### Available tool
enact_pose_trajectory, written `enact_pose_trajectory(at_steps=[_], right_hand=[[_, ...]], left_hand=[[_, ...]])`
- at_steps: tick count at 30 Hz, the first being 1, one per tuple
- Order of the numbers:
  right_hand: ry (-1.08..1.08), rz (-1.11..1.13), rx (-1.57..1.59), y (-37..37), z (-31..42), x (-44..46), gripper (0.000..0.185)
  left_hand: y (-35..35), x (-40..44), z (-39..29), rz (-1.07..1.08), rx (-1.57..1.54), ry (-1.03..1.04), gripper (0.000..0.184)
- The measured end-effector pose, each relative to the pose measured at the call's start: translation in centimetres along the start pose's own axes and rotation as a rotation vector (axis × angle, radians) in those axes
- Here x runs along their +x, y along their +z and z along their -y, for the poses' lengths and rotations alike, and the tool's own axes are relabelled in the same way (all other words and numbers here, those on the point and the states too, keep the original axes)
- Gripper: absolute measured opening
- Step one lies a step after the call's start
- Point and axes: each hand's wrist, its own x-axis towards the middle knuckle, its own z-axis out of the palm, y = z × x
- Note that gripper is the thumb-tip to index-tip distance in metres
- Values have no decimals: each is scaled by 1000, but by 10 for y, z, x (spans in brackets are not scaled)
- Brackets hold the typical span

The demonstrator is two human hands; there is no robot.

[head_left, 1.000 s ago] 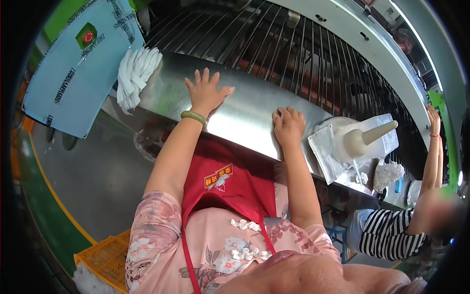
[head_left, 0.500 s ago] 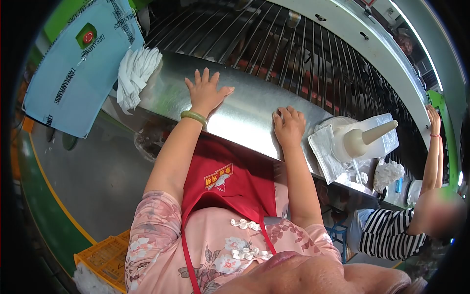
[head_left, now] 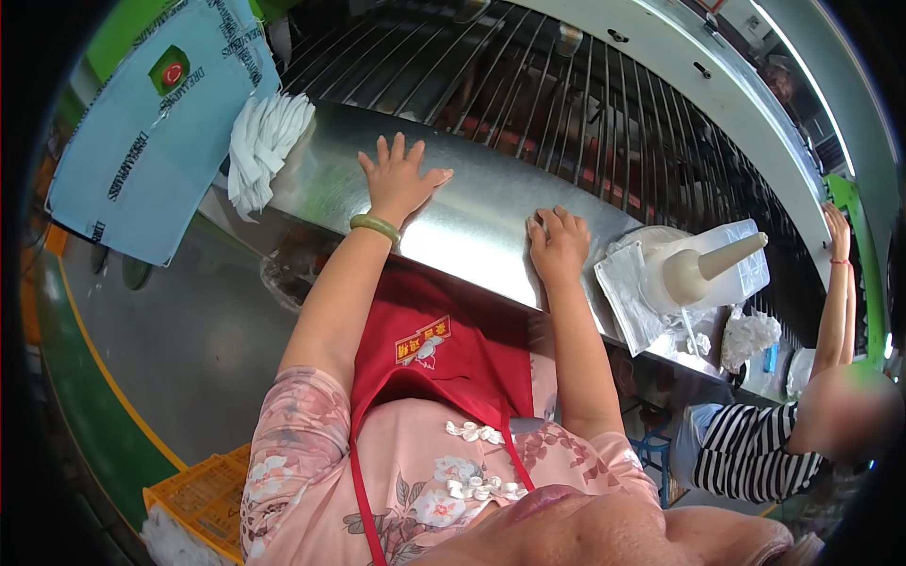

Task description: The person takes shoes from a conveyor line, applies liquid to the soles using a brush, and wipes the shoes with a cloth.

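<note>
My left hand [head_left: 398, 181] lies palm down on the metal ledge [head_left: 462, 231], its fingers spread and nothing in it. A green bangle [head_left: 376, 224] circles that wrist. Farther right, my right hand [head_left: 560, 243] rests on the same ledge with its fingers bent and slightly apart; no object shows in it. To the left of my left hand is a bundle of white strips [head_left: 260, 151]. Right of my right hand, a white cloth [head_left: 630, 292] lies beside a translucent container [head_left: 722, 269] with a pale cone-tipped bottle [head_left: 694, 274].
Beyond the ledge runs a rack of metal rods [head_left: 604, 123]. A blue panel [head_left: 151, 141] with a red button stands at left. Crumpled white material [head_left: 750, 337] sits at right, near a person in a striped top [head_left: 755, 448] with raised arms. A yellow crate [head_left: 203, 500] is at lower left.
The rods beyond the ledge have shifted position slightly. Both my hands stay where they were.
</note>
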Motion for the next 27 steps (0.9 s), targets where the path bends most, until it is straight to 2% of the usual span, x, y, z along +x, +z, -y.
enact_pose_trajectory(at_steps=[27], right_hand=[[15,3,20,-1,1,0,24]], left_hand=[[4,1,3,-10,8,1,76]])
